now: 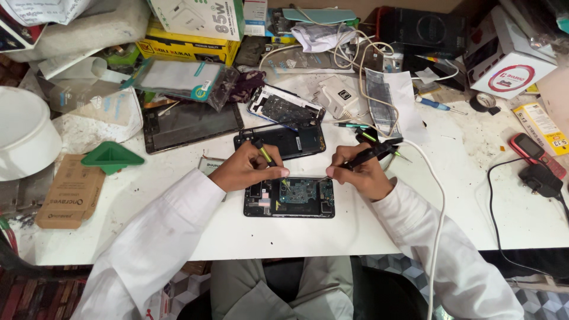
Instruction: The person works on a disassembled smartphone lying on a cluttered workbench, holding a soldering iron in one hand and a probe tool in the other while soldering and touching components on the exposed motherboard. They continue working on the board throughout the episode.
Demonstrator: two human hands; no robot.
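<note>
1. Left hand (pixel 246 168): grip closed on a tool (pixel 262 152), tip on the opened phone (pixel 289 197).
2. Right hand (pixel 357 173): grip closed on a corded iron (pixel 370 153), tip at the phone's top edge.
3. Phone flat on the white counter (pixel 332 228), between both hands, near its front edge.

green plastic triangle (pixel 111 157) by a cardboard box (pixel 70 191); red phone (pixel 531 148) (far right), white bowl (pixel 24 133).

Bright, even light falls from above on the white, scuffed worktop (pixel 332 231), with only soft, short shadows beneath the fingers (pixel 269 173). Focus is sharp around the fingertips. Far from them, toward the frame edges, wide-angle distortion bends shapes, and the upper corners turn dimmer.
</note>
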